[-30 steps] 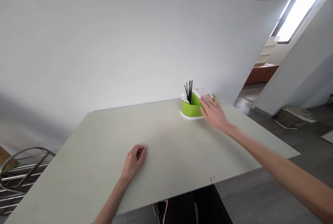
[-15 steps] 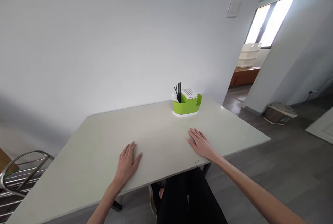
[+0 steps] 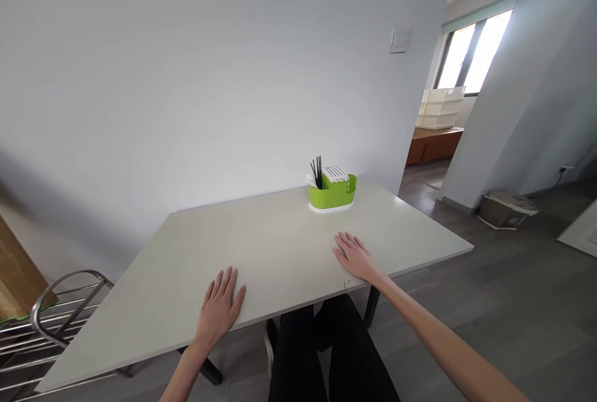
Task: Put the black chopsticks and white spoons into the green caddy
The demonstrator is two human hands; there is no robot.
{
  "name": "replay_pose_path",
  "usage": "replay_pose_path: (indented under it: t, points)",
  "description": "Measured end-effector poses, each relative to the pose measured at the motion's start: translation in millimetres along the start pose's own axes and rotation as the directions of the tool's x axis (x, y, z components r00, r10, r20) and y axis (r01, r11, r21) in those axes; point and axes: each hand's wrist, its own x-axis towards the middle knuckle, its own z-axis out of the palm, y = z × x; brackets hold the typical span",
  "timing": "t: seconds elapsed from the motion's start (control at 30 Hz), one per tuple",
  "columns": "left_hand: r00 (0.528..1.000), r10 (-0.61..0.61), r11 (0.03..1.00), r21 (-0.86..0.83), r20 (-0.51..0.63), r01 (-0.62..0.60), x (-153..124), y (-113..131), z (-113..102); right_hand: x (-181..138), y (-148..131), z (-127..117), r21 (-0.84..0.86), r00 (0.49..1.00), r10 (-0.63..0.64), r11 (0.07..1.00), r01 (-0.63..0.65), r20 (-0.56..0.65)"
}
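Note:
Palm down on the white table (image 3: pixel 270 246), my left hand (image 3: pixel 218 305) lies open near the front edge, fingers slightly spread. My right hand (image 3: pixel 353 256) also rests flat and open on the tabletop, farther right, with nothing in it. Beyond the right hand, close to the wall, stands a green utensil holder (image 3: pixel 332 195) on a white base. Black chopsticks (image 3: pixel 318 172) and white spoons (image 3: pixel 312 181) stick up from its left part. A white slotted block (image 3: pixel 336 174) tops its middle. Neither hand touches the holder.
A metal rack (image 3: pixel 65 308) stands left of the table, beside a brown panel (image 3: pixel 21 271). The wall (image 3: pixel 209 78) borders the table's back edge. On the floor at the right sits a brown bin (image 3: pixel 506 209). White stacked boxes (image 3: pixel 441 107) are by the window.
The camera view has tilted and shifted slightly. My left hand appears a little lower and farther left, its fingers a bit more spread. My right hand stays flat on the table.

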Motion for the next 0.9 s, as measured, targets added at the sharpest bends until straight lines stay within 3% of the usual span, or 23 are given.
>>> replay_pose_path:
  t: [0.47, 0.63, 0.73, 0.9]
  points:
    - [0.999, -0.001, 1.0, -0.016, -0.047, 0.0, -2.2, -10.9, -1.2, 5.1, 10.1, 14.0, 0.113, 0.994, -0.036, 0.993, 0.047, -0.099]
    - [1.0, -0.017, 1.0, -0.016, -0.01, 0.017, -1.9, -7.4, -9.9, 49.5, 45.6, -11.8, 0.155, 0.955, 0.096, 0.986, -0.053, -0.28]
    - [0.999, -0.041, 0.999, -0.02, -0.008, 0.041, -1.5, -1.6, -15.5, 87.5, 71.7, -33.1, 0.122, 0.927, 0.092, 0.991, -0.051, -0.364]
    - [0.998, -0.069, 0.997, -0.03, 0.0, 0.069, -1.9, 8.7, -22.3, 137.3, 101.7, -46.9, 0.014, 0.95, 0.026, 1.0, -0.023, -0.311]
